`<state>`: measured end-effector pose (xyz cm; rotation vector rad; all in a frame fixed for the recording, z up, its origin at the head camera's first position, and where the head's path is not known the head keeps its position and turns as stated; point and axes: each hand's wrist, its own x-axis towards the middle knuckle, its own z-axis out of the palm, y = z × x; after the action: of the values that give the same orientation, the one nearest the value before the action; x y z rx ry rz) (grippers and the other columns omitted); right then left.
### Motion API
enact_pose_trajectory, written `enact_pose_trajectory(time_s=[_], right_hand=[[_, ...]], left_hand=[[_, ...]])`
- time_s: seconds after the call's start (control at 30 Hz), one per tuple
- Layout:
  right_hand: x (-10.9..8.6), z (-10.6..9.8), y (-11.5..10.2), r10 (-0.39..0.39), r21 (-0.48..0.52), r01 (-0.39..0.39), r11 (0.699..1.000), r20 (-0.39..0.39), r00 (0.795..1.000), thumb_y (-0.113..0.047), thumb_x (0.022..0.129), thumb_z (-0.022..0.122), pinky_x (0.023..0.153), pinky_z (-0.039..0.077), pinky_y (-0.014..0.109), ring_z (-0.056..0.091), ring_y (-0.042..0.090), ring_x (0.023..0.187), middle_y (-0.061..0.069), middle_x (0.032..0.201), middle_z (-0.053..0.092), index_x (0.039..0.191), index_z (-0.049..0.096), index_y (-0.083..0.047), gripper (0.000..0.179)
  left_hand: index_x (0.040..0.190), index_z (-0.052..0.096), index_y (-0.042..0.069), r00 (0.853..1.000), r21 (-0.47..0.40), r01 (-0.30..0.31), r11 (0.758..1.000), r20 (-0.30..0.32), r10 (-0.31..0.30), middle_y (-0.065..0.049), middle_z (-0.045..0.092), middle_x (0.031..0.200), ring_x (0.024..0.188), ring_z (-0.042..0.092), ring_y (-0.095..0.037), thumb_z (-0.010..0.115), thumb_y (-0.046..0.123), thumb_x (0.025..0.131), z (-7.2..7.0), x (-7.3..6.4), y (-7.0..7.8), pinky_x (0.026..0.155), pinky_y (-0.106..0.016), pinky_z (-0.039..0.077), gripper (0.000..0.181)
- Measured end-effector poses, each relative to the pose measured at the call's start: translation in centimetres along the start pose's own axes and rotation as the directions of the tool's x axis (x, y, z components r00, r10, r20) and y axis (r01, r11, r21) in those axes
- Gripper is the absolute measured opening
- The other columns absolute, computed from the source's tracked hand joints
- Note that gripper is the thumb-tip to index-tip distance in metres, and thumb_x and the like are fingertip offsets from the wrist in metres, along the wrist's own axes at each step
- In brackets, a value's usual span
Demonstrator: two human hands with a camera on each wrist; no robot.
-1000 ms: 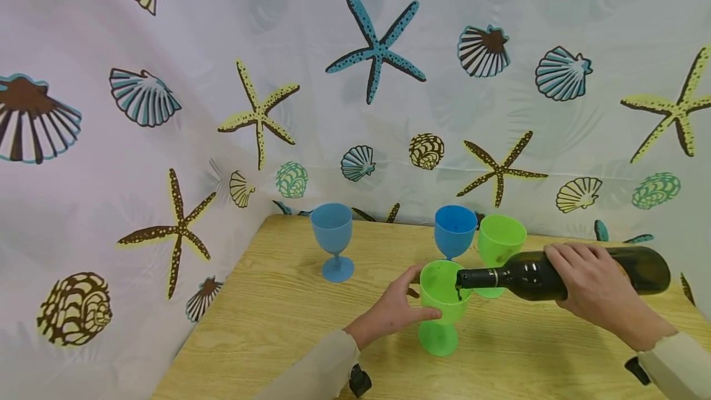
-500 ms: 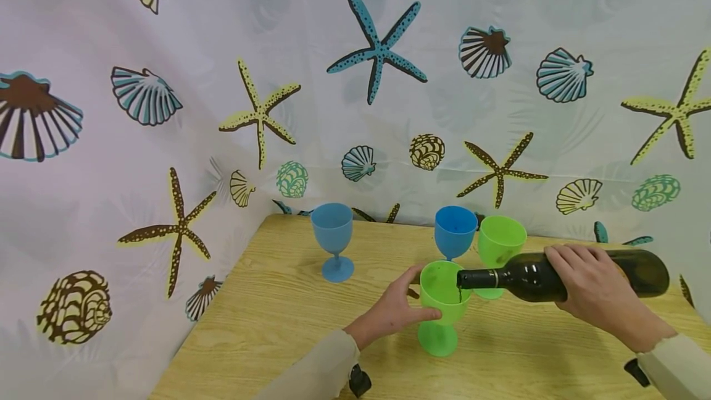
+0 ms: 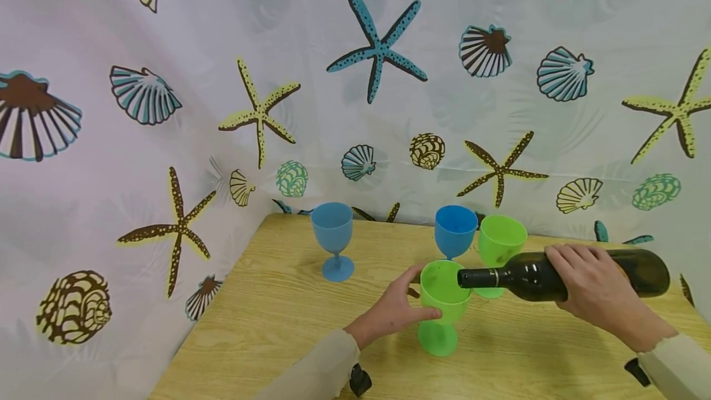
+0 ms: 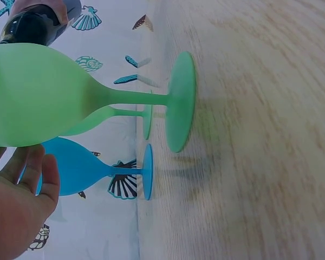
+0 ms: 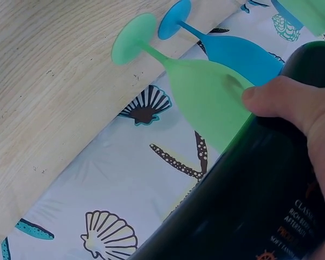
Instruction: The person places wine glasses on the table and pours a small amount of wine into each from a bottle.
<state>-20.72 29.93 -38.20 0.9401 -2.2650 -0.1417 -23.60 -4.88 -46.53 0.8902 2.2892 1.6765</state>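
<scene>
A light green plastic goblet (image 3: 444, 310) stands upright near the middle right of the head view. My left hand (image 3: 393, 310) grips its bowl from the left, thumb in front and fingers behind. My right hand (image 3: 591, 279) is wrapped around the body of a dark wine bottle (image 3: 533, 276), held nearly level with its neck to the left. The bottle's mouth sits over the goblet's right rim; no stream shows below it. In the left wrist view, the goblet's bowl and foot (image 4: 181, 103) appear sideways. Lettering marks the bottle (image 5: 260, 200) in the right wrist view.
Behind the held goblet stand a blue goblet (image 3: 455, 230) and a second green goblet (image 3: 501, 239), the latter partly hidden by the bottle. A paler blue goblet (image 3: 332, 233) stands further left. A shell-and-starfish curtain (image 3: 311, 110) borders the wooden table (image 3: 266, 326).
A thin dark dribble hung below the bottle's mouth in the earlier frames and is no longer visible. Both hands, the bottle and the goblet have hardly moved.
</scene>
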Motion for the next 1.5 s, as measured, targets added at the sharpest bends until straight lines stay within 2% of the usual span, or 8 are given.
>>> enact_pose_trajectory(time_s=[0.37, 0.6, 0.77, 1.5], right_hand=[[-0.03, -0.15, 0.07, -0.007, 0.000, 0.007, 1.000, 0.003, 1.000, -0.025, 0.031, 0.096, 0.074, 0.044, 0.056, 0.057, 0.039, 0.089, 0.022, 0.102, 0.059, 0.112, 0.056, 0.008, 0.097], [0.09, -0.26, 0.14, -0.007, -0.002, 0.007, 1.000, 0.004, 1.000, -0.025, 0.030, 0.096, 0.075, 0.044, 0.056, 0.057, 0.039, 0.090, 0.022, 0.102, 0.060, 0.112, 0.055, 0.008, 0.098], [0.16, -0.34, 0.14, -0.008, -0.002, 0.008, 1.000, 0.010, 1.000, -0.026, 0.030, 0.097, 0.075, 0.043, 0.056, 0.057, 0.039, 0.090, 0.021, 0.102, 0.059, 0.112, 0.055, 0.007, 0.098], [0.11, -0.29, 0.08, -0.001, -0.003, 0.001, 1.000, 0.020, 1.000, -0.027, 0.030, 0.096, 0.074, 0.044, 0.056, 0.057, 0.039, 0.090, 0.021, 0.102, 0.059, 0.113, 0.054, 0.007, 0.099]], left_hand=[[0.145, 0.034, 0.021, 1.000, -0.003, 0.020, 1.000, 0.001, -0.020, 0.004, 0.048, 0.131, 0.117, 0.046, -0.014, 0.076, 0.022, 0.083, 0.08, 0.06, 0.14, 0.090, -0.036, 0.042, 0.075], [0.145, 0.034, 0.019, 1.000, 0.008, 0.021, 1.000, -0.002, -0.021, 0.002, 0.049, 0.130, 0.116, 0.046, -0.015, 0.075, 0.020, 0.083, 0.04, 0.12, 0.22, 0.091, -0.040, 0.042, 0.074], [0.145, 0.032, 0.023, 1.000, 0.014, 0.014, 1.000, -0.002, -0.014, 0.006, 0.048, 0.130, 0.117, 0.046, -0.013, 0.075, 0.023, 0.083, 0.05, 0.11, 0.17, 0.091, -0.038, 0.042, 0.076], [0.144, 0.034, 0.027, 1.000, 0.011, 0.010, 1.000, 0.010, -0.010, 0.006, 0.048, 0.131, 0.117, 0.046, -0.014, 0.073, 0.028, 0.085, -0.02, 0.01, 0.42, 0.091, -0.040, 0.042, 0.071]])
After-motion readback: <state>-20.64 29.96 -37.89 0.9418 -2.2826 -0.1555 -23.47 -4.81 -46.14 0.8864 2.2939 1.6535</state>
